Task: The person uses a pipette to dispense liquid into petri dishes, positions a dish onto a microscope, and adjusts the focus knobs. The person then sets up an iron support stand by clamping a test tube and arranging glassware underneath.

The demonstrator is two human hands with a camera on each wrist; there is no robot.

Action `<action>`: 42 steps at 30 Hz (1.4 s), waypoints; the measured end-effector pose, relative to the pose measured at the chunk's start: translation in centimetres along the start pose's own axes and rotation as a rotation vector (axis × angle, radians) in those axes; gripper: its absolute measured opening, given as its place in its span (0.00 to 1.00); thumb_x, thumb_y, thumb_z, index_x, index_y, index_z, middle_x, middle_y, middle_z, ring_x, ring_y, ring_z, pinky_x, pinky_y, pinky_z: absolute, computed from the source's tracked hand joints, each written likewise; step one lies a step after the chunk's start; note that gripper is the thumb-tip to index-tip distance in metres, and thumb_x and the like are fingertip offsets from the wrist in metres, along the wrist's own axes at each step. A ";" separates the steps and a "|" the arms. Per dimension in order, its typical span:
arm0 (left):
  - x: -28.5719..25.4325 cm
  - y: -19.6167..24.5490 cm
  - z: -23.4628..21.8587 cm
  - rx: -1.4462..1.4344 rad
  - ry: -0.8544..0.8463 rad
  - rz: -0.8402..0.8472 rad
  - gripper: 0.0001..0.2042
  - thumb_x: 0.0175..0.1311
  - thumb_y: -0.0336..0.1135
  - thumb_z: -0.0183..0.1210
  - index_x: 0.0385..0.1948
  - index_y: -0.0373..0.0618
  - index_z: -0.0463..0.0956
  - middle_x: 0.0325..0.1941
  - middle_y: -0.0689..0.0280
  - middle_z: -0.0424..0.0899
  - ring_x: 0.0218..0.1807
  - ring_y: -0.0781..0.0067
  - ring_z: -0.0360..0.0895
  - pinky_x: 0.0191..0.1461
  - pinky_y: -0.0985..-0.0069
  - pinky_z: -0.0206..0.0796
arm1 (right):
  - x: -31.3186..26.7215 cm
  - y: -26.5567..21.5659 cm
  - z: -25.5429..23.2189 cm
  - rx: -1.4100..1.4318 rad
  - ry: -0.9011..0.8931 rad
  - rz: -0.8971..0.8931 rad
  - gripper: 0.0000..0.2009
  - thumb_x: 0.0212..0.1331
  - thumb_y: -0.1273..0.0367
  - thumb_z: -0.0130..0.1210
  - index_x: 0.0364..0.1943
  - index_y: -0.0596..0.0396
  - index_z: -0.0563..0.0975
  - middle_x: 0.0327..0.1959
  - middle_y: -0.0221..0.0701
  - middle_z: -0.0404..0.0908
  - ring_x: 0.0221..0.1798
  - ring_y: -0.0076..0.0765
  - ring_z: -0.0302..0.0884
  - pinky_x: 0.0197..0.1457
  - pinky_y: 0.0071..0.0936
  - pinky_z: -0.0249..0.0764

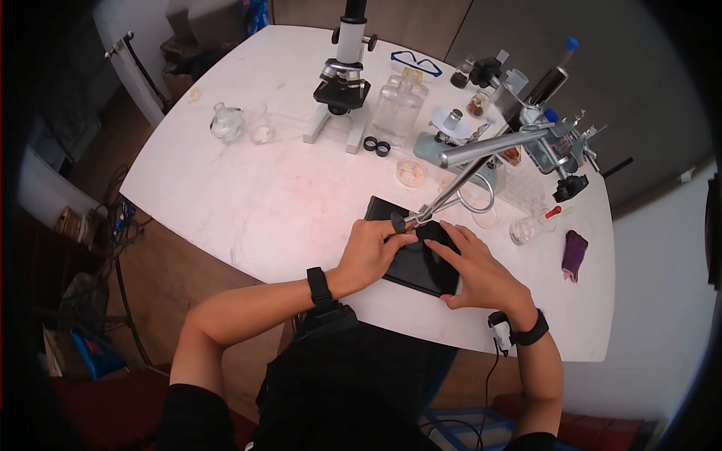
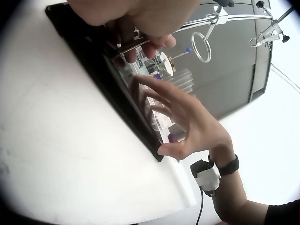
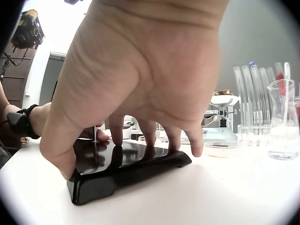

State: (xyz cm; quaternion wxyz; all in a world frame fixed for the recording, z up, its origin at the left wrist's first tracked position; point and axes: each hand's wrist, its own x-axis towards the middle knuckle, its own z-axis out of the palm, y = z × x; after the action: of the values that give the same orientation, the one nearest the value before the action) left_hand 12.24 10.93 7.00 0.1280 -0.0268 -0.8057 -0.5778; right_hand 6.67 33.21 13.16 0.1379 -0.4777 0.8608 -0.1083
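A lab stand has a glossy black base plate (image 1: pixel 425 272) lying on the white table and a thin metal rod (image 1: pixel 460 186) rising from it. My left hand (image 1: pixel 368 254) grips the lower end of the rod, with thumb and fingers close over the plate; the rod's foot is partly hidden behind them. My right hand (image 1: pixel 481 270) rests on the base, fingers spread. In the right wrist view, its fingertips touch the plate's top and the thumb (image 3: pixel 63 161) sits at the near corner. A metal ring (image 1: pixel 492 197) and a clamp (image 1: pixel 545 146) are fixed higher on the rod.
Behind stand a microscope (image 1: pixel 346 90), a clear bottle (image 1: pixel 398 109) and a balance (image 1: pixel 450 122). A petri dish (image 1: pixel 411 174) lies beyond the base. To the right are a conical flask (image 1: pixel 526 229) with a red-bulbed dropper and a purple cloth-like piece (image 1: pixel 574 252).
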 end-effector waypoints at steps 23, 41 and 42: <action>1.8 -0.4 -1.4 -0.082 -0.246 0.188 0.04 0.63 0.28 0.58 0.35 0.37 0.78 0.32 0.59 0.85 0.35 0.59 0.83 0.40 0.74 0.71 | 1.9 6.6 -3.4 0.722 0.317 -0.089 0.28 0.51 0.76 0.64 0.59 0.60 0.70 0.54 0.38 0.77 0.54 0.36 0.78 0.55 0.29 0.74; 7.0 -8.8 -27.6 0.574 0.864 0.026 0.39 0.45 0.26 0.66 0.63 0.43 0.58 0.61 0.53 0.64 0.63 0.60 0.65 0.58 0.66 0.65 | 1.2 11.6 3.4 0.676 0.903 0.174 0.10 0.64 0.71 0.54 0.47 0.60 0.76 0.31 0.27 0.79 0.34 0.16 0.71 0.36 0.14 0.65; 7.1 -9.5 -28.4 0.571 0.831 -0.056 0.43 0.42 0.25 0.65 0.66 0.44 0.54 0.64 0.51 0.60 0.65 0.58 0.61 0.59 0.66 0.64 | 1.5 10.0 2.8 0.764 0.879 0.147 0.10 0.64 0.72 0.54 0.47 0.60 0.76 0.30 0.28 0.79 0.33 0.17 0.71 0.35 0.14 0.66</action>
State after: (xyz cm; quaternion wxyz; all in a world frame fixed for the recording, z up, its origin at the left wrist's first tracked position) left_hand 8.57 -19.60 8.45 0.4246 0.2634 -0.8129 -0.2994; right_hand -1.11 36.97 7.18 -0.0623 -0.2435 0.7680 -0.5891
